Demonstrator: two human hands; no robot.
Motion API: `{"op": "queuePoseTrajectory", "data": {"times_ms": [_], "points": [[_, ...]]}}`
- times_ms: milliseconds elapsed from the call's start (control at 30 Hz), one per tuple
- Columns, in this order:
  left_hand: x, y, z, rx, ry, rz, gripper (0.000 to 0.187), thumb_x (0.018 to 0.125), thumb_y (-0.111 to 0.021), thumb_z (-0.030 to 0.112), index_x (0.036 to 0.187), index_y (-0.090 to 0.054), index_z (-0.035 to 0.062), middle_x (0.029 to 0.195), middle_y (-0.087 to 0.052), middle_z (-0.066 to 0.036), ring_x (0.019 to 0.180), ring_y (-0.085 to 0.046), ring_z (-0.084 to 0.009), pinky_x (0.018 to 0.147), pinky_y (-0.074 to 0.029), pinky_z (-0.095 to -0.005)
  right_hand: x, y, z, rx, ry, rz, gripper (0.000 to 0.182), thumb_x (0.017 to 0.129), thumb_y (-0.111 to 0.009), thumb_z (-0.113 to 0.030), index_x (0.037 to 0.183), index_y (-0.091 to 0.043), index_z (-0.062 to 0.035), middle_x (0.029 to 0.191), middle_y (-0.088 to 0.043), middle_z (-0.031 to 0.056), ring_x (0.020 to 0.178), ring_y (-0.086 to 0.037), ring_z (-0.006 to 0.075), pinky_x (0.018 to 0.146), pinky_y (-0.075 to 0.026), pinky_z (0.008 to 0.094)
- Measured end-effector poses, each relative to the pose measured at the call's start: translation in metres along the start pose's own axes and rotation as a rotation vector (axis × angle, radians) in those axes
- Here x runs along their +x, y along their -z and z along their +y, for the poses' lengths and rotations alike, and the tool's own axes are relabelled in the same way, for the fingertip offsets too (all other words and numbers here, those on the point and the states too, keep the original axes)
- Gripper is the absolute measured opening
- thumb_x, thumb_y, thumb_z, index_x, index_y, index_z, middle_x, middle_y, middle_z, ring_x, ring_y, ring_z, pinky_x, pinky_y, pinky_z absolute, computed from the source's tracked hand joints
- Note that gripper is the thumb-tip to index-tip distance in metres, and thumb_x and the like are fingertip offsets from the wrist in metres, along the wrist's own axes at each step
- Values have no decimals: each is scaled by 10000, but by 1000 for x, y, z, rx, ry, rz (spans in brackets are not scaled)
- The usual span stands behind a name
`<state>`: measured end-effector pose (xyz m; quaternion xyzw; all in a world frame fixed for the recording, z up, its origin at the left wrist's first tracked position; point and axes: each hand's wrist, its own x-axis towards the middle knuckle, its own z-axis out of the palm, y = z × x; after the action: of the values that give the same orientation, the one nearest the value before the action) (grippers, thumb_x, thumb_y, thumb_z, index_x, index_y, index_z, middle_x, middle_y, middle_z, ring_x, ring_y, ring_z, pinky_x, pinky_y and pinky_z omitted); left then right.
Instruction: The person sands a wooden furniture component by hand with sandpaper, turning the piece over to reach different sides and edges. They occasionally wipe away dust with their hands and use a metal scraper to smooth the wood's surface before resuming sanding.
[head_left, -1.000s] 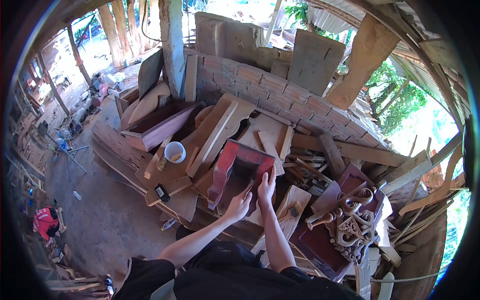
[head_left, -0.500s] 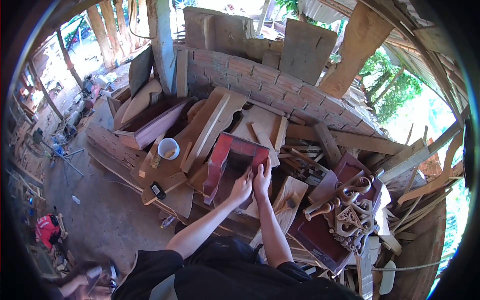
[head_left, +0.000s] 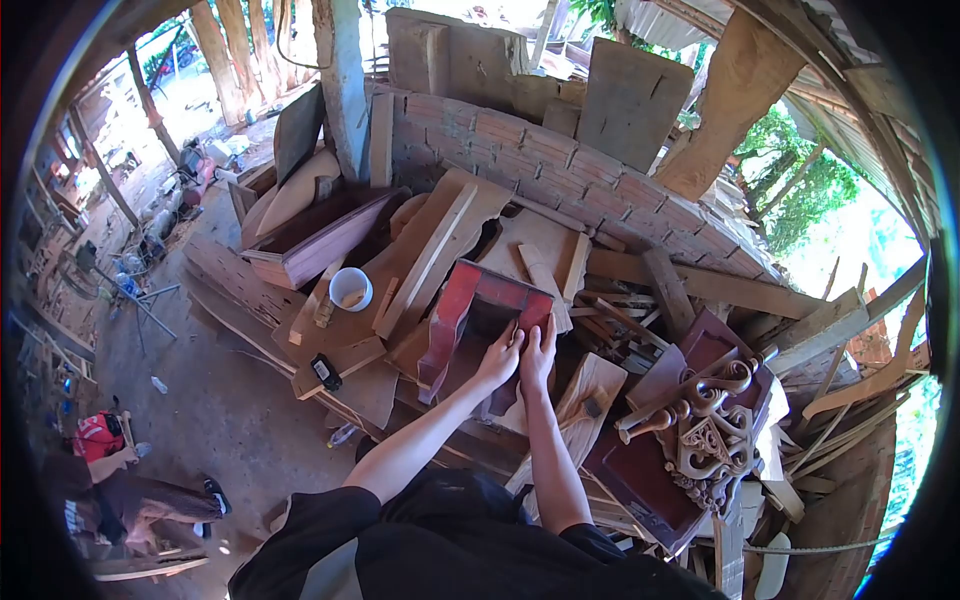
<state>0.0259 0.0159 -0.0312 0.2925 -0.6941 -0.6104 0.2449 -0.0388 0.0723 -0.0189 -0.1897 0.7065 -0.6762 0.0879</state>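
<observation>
A red-painted wooden piece [head_left: 453, 312], shaped like a small frame with a curved side, rests tilted at the middle of the view. My left hand [head_left: 500, 362] lies at its inner right part, with fingers bent; whatever its fingertips hold is too small to make out. Against the outer right side of the red piece, my right hand [head_left: 538, 358] is placed with fingers pointing up and wrapped along the edge. A white cup [head_left: 351, 289] and a small black object [head_left: 325, 372] are on the boards to the left.
Carved wooden ornaments [head_left: 712, 440] lie on a dark red panel [head_left: 625, 487] at the right. A brush [head_left: 590, 408] rests on a pale board. Behind stands a brick wall [head_left: 520, 155]. A person [head_left: 150, 500] is at the lower left.
The scene has shifted slightly right in the view. At the lower left, more of the other person now shows. My hands keep nearly the same place on the red piece.
</observation>
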Motion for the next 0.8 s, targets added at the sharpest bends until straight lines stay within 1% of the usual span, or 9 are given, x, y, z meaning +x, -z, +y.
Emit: {"op": "queuePoseTrajectory", "data": {"times_ms": [167,233,267,367,400,533,600,733,800], "points": [[-27,6,5,35,-92,36,551,1085,-448,350,1512,-401,4,1399,-567,-271,1313,-560,-359,1048,-462,-370,1,1,3,11,-17,-6,531,1057,-504,-182,1548,-359,-41,1469,-508,230,1354,-497,323,1127,-369,390],[-52,16,19,-17,-39,-38,527,1087,-458,312,1514,-403,8,1415,-563,-258,1321,-555,-356,1055,-456,-362,2,1,8,39,-28,-19,533,1057,-500,-186,1550,-356,-44,1492,-488,232,1381,-473,332,1145,-349,393],[-59,18,13,-32,-78,-34,504,1090,-453,288,1514,-413,19,1432,-555,-247,1327,-550,-359,1060,-450,-361,2,0,9,11,-8,-12,533,1057,-498,-188,1551,-355,-45,1501,-480,232,1389,-466,338,1148,-346,394],[-83,28,23,6,-73,-22,497,1092,-439,282,1511,-419,16,1454,-535,-248,1331,-546,-357,1065,-447,-365,2,1,10,-41,25,-1,533,1058,-496,-191,1552,-355,-47,1513,-468,231,1400,-455,348,1153,-341,395],[-86,30,32,-4,-17,-48,505,1095,-430,289,1517,-408,13,1478,-512,-248,1359,-521,-348,1079,-432,-360,2,1,9,-63,38,1,533,1058,-495,-192,1552,-355,-48,1517,-463,231,1402,-452,353,1155,-339,395],[-59,23,19,-22,-43,-75,532,1096,-435,312,1528,-383,5,1488,-498,-253,1389,-490,-334,1096,-415,-348,3,0,9,-37,18,0,531,1057,-498,-184,1549,-359,-43,1516,-465,230,1394,-462,343,1152,-344,395],[-33,14,12,-46,-36,-91,562,1098,-434,341,1532,-375,-11,1538,-460,-218,1441,-428,-264,1159,-344,-333,2,1,12,39,-5,-7,527,1056,-499,-174,1546,-361,-36,1510,-470,228,1384,-471,331,1146,-351,393],[0,9,14,-112,49,-101,606,1095,-436,364,1551,-325,-19,1551,-434,-230,1448,-416,-264,1165,-337,-328,2,1,5,17,-15,-10,520,1056,-499,-173,1539,-368,-30,1486,-491,231,1370,-484,328,1131,-367,389],[-6,8,11,-101,40,-84,599,1096,-433,361,1549,-331,-18,1552,-434,-230,1450,-413,-267,1163,-340,-330,2,1,2,11,-22,-10,519,1057,-497,-178,1538,-369,-32,1483,-492,234,1367,-486,333,1131,-368,394]]}}
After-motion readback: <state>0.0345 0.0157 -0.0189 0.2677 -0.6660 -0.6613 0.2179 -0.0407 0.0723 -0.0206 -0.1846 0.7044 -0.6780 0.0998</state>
